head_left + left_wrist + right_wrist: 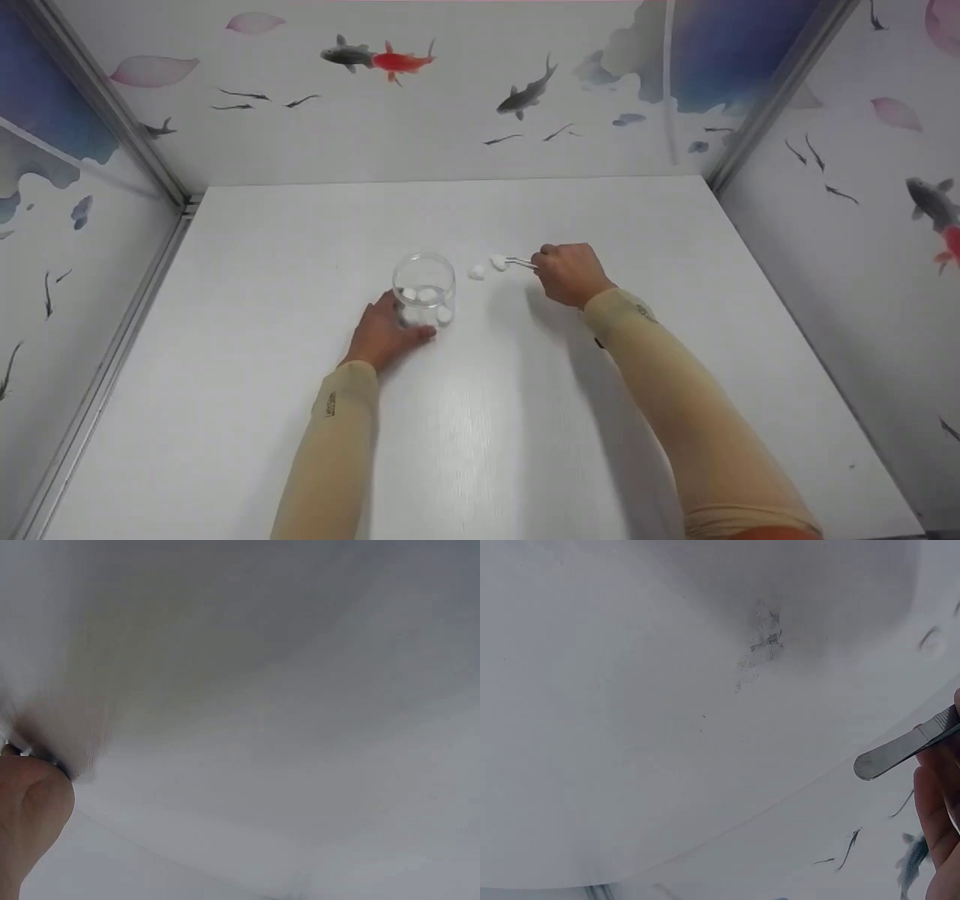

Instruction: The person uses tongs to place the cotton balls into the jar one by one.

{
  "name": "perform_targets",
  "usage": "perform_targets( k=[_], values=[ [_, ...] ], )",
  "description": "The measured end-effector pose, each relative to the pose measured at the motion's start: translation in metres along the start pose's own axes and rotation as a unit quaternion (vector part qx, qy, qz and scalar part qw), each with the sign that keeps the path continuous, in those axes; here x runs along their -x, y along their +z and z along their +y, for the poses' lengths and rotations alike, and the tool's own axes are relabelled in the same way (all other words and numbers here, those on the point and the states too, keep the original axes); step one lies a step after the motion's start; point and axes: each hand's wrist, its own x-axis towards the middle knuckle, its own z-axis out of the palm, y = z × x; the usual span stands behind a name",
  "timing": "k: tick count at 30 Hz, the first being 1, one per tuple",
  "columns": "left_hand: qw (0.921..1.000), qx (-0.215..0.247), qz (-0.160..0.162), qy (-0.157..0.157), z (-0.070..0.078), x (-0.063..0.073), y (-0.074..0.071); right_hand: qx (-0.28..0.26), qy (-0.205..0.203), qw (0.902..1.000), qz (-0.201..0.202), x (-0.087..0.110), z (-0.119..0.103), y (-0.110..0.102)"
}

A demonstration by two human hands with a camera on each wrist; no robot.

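Observation:
My left hand (381, 336) grips a clear round jar (424, 264) low on its side, thumb at the front. Several white cotton balls (444, 313) lie in the bottom of the jar. In the left wrist view only the thumb (37, 810) shows plainly at the left edge. To the right of the jar, my right hand (571, 274) pinches metal tweezers (520, 262), their tips at a white cotton ball (499, 262). Another cotton ball (477, 273) sits between that one and the jar. The rounded back end of the tweezers pokes out in the right wrist view.
A white table (480, 450) carries everything. White panels with painted fish (405, 61) and petals stand behind it and on both sides, joined by metal corner posts (161, 165). Both forearms wear beige sleeves (341, 442).

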Motion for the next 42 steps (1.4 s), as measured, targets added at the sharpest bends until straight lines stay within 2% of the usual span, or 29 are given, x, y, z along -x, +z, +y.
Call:
perform_targets(
  k=[13, 23, 33, 42],
  values=[
    [0.9999, 0.014, 0.007, -0.003, -0.003, 0.000, 0.001, 0.010, 0.020, 0.9993, -0.029, -0.008, 0.006, 0.017],
    [0.9999, 0.006, 0.001, -0.013, 0.001, 0.000, -0.001, 0.012, 0.029, 0.9975, -0.063, -0.018, 0.001, 0.016],
    [0.9995, 0.009, -0.003, -0.031, 0.004, 0.000, 0.000, 0.040, 0.019, 0.9961, -0.077, -0.023, 0.000, 0.029],
    [0.9997, 0.006, 0.000, -0.024, 0.001, 0.001, -0.001, 0.018, 0.029, 0.9964, -0.078, -0.025, -0.005, 0.038]
  ],
)
